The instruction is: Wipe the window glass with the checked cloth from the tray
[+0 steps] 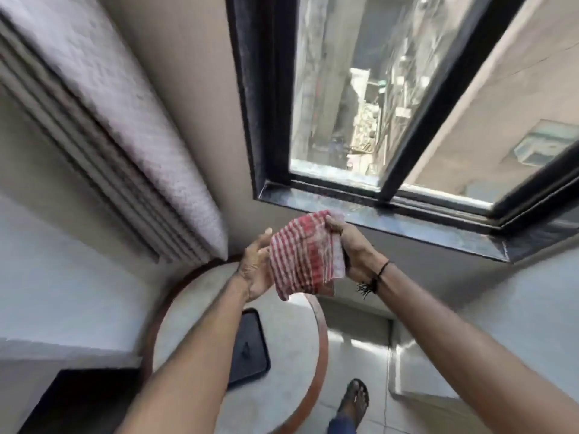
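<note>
A red-and-white checked cloth (302, 256) hangs folded between my two hands, just below the window sill. My right hand (352, 249) grips its right edge with thumb on top. My left hand (255, 267) lies flat against the cloth's left side, fingers apart. The window glass (341, 89) sits above in a black frame (266, 98), showing buildings outside. A dark tray (250, 349) lies on the round table below my left forearm.
A round table with a wooden rim (319, 339) stands below the hands. A light curtain (119, 114) hangs at the left. The black sill (407, 223) juts out below the glass. My sandalled foot (354, 399) stands on the tiled floor.
</note>
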The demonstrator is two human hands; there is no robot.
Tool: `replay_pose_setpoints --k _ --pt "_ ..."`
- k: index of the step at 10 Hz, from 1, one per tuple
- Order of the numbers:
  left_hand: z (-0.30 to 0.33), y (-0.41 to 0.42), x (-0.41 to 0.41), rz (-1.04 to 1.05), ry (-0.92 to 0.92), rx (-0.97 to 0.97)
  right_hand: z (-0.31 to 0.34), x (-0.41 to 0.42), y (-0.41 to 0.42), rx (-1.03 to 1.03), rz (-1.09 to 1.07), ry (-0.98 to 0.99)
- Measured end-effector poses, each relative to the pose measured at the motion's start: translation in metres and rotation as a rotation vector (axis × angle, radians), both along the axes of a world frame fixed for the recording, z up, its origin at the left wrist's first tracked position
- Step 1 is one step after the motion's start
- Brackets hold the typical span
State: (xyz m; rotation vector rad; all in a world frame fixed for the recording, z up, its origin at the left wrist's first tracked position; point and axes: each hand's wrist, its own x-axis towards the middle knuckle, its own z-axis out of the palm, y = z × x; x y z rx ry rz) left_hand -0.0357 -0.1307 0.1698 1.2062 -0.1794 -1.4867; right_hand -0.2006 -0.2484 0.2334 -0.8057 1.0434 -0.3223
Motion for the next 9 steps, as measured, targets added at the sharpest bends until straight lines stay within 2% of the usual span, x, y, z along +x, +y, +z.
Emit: replay_pose_setpoints --k 1,2,3,5,6,7,8,9 --pt "-0.061 0.082 0.013 0.105 0.038 0.262 -0.085 0.034 0.061 0.058 0.069 0.209" --pt "-0.119 0.134 0.029 0.183 -0.106 0.446 -0.164 0.064 0.110 -0.006 0.177 0.362" --pt "-0.193 0.184 0.043 0.108 -0.310 0.677 -0.261 0.085 0.159 -0.033 0.299 0.498" --pt "-0.305 0.202 0.070 0.070 -0.500 0.779 -0.378 0.115 0.184 -0.092 0.414 0.678" --pt "-0.326 0.202 0.071 0.097 -0.529 0.813 -0.391 0.117 0.184 -0.117 0.430 0.705" --pt "-0.329 0.204 0.060 0.033 -0.738 0.923 -0.378 0.103 0.176 -0.326 0.421 0.722" --pt "-0.307 0.194 0.053 -0.046 -1.010 0.932 -0.345 0.092 0.156 -0.513 0.382 0.729" --pt "-0.237 0.164 0.042 -0.337 -1.344 0.677 -0.267 0.064 0.107 -0.924 0.403 0.847"
